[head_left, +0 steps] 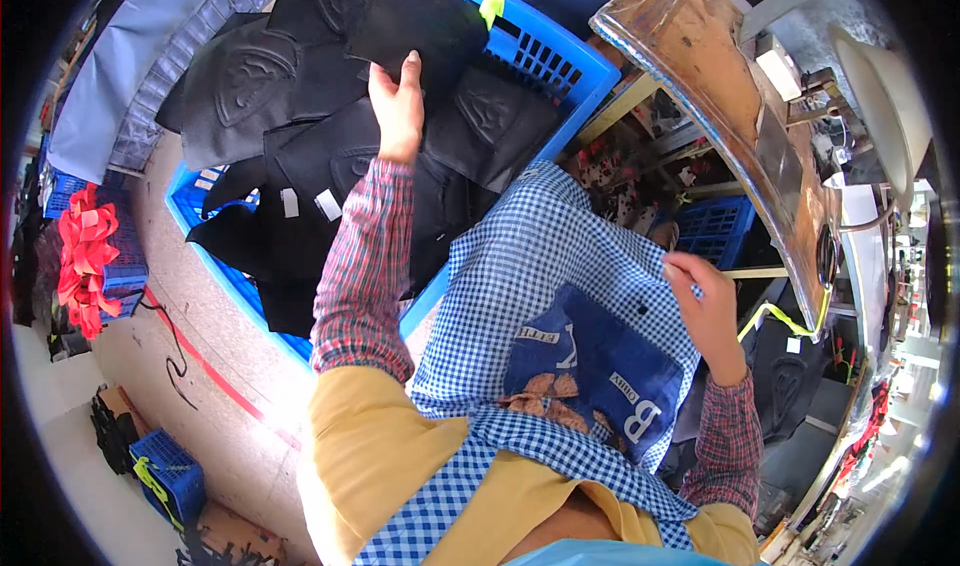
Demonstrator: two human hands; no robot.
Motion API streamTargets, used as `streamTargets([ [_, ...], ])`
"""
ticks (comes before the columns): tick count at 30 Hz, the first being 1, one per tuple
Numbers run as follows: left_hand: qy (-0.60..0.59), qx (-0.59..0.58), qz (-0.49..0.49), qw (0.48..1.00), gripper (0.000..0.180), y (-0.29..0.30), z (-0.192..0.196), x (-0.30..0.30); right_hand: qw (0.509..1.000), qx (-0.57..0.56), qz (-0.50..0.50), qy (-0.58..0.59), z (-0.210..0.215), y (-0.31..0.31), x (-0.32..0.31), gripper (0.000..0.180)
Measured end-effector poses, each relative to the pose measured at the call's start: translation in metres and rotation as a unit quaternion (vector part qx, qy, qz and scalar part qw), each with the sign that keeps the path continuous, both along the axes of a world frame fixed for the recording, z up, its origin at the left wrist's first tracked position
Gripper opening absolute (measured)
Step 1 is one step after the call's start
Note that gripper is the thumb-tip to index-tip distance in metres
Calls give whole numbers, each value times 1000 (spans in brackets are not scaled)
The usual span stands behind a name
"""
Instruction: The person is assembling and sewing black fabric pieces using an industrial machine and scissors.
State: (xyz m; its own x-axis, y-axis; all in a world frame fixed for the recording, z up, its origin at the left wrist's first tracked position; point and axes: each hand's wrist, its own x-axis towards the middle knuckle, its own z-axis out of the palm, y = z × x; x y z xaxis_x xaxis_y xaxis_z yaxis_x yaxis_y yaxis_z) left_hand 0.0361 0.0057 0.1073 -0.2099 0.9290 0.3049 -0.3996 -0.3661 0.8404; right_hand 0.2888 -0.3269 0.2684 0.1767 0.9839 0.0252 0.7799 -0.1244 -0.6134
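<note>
Blue-and-white checked apron [560, 266] with a denim pocket drapes over the seated person's lap, nearest the lens, where the right hand [700, 301] rests curled at its edge; whether it pinches anything cannot be told. Reaching forward in a plaid sleeve, the left hand [397, 106] grips a black fabric piece [415, 21], fingers closed over its lower edge, above the pile of embossed black pieces filling the blue plastic crate [560, 61] beside the worn wooden worktable [720, 76].
</note>
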Motion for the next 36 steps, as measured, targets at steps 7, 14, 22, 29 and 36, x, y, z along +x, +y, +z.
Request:
streamTargets([
  [7,-70,31,-140,987,22,-121,144,-29,987,109,121,-14,-14,54,-69,71],
  [14,-47,9,-138,989,24,-199,208,-107,961,247,-37,116,-20,83,-63,86],
  [22,381,341,-598,617,36,-286,176,-57,702,75,-149,693,-14,30,-24,74],
  [29,475,413,-603,490,32,-346,91,2,758,15,-156,633,8,-57,31,68],
  [36,357,240,-717,548,30,-284,120,21,911,-69,-19,406,5,-84,47,61],
])
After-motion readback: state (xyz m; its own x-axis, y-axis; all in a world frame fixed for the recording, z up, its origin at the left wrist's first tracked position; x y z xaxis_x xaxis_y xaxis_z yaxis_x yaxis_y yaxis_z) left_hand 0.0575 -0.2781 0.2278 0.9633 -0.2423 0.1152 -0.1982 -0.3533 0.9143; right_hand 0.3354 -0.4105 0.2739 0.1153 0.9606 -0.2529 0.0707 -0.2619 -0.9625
